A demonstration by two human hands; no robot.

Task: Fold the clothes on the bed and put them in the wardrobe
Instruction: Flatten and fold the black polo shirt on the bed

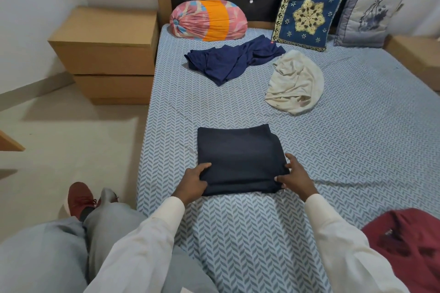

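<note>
Hands first: the left hand (194, 179) has its thumb on top of the folded dark navy cloth bundle (238, 157) and its fingers curled at the near left corner. The right hand (295, 175) grips the near right corner much the same way. So both have hold of it, and the bundle lies flat on the blue-grey herringbone bed sheet (357, 140), on the near left part of the bed.

Risk as I see it: the grip is only on the near corners. Lift it like that and the far half will probably droop, the layers slide apart, and the fold is gone. Getting palms under the middle would be safer, I reckon.

Further out, a crumpled navy blue garment (233, 59) and a rumpled cream cloth (295, 83) lie unfolded, up toward the embroidered blue cushion (308, 12). A maroon garment (409, 245) lies at the near right. Swing the bundle that way and it could catch or drag that one. Wardrobe isn't in view, so I can't judge the carry.
</note>
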